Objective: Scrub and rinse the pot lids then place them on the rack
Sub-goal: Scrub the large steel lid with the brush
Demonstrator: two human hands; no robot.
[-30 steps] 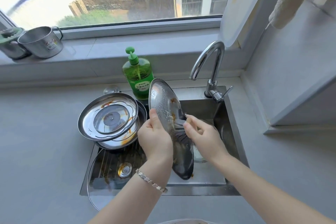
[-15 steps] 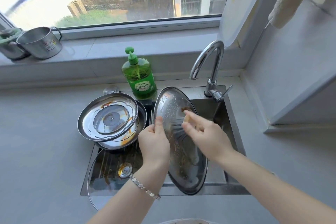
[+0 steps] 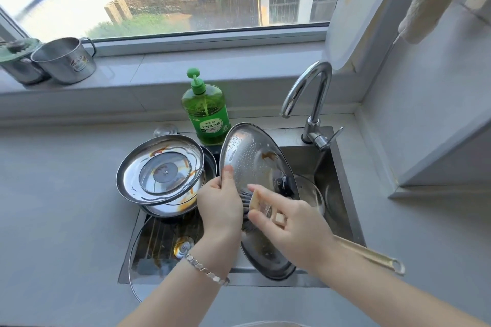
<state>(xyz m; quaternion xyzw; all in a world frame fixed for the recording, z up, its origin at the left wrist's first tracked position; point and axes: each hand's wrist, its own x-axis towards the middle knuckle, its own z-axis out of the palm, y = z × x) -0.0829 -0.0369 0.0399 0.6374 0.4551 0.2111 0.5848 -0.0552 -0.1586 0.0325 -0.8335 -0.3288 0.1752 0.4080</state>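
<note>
Left hand closed on the left rim of a steel pot lid, thumb on its wet inner face, holding it tilted on edge over the sink; right hand curled around a tan scrub pad, pressed to the lid's lower inner face. Brown residue visible near lid centre. Just left of the held lid, two more soiled lids stacked, a glass lid in front; green soap bottle behind, faucet at right rear of the grey tabletop.
</note>
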